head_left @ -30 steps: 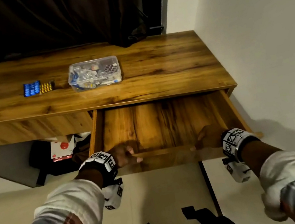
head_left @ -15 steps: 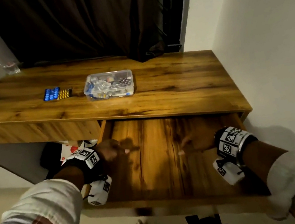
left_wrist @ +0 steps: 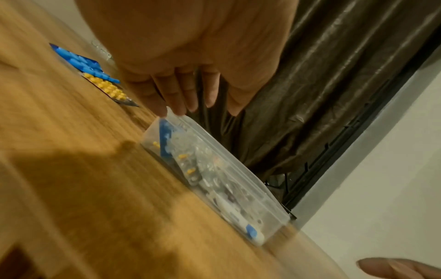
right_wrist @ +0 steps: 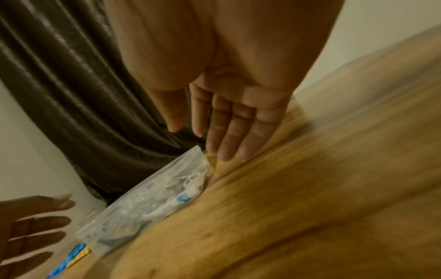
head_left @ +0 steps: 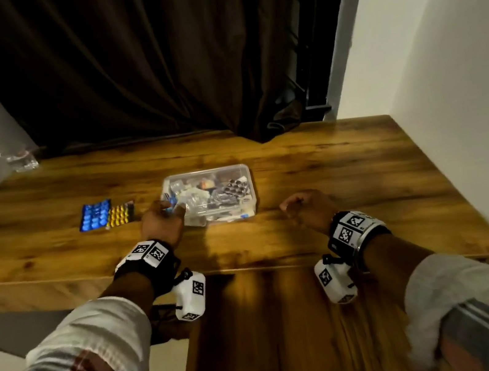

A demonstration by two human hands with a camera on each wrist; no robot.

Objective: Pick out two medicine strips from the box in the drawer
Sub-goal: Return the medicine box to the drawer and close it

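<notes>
A clear plastic box (head_left: 206, 172) full of medicine strips stands on the wooden desk top (head_left: 347, 168), not in the drawer. Left of it lie a blue strip (head_left: 95, 215) and a yellow strip (head_left: 120, 215) side by side. My left hand (head_left: 163, 220) reaches the box's left end; in the left wrist view its straight fingers (left_wrist: 181, 98) sit at the corner rim of the box (left_wrist: 250, 190), holding nothing. My right hand (head_left: 300, 208) hovers over the desk just right of the box, fingers (right_wrist: 224, 136) straight and empty, near the box's (right_wrist: 143, 203) end.
The open wooden drawer (head_left: 279, 341) juts out below my wrists and shows nothing inside. A dark curtain (head_left: 168, 68) hangs behind the desk, a white wall (head_left: 462, 84) closes the right side. A small clear glass item (head_left: 19, 160) stands at the back left corner.
Both hands left the drawer's front edge and rose onto the desk top, one to each end of the box. The view tilted up with them. The drawer stays open.
</notes>
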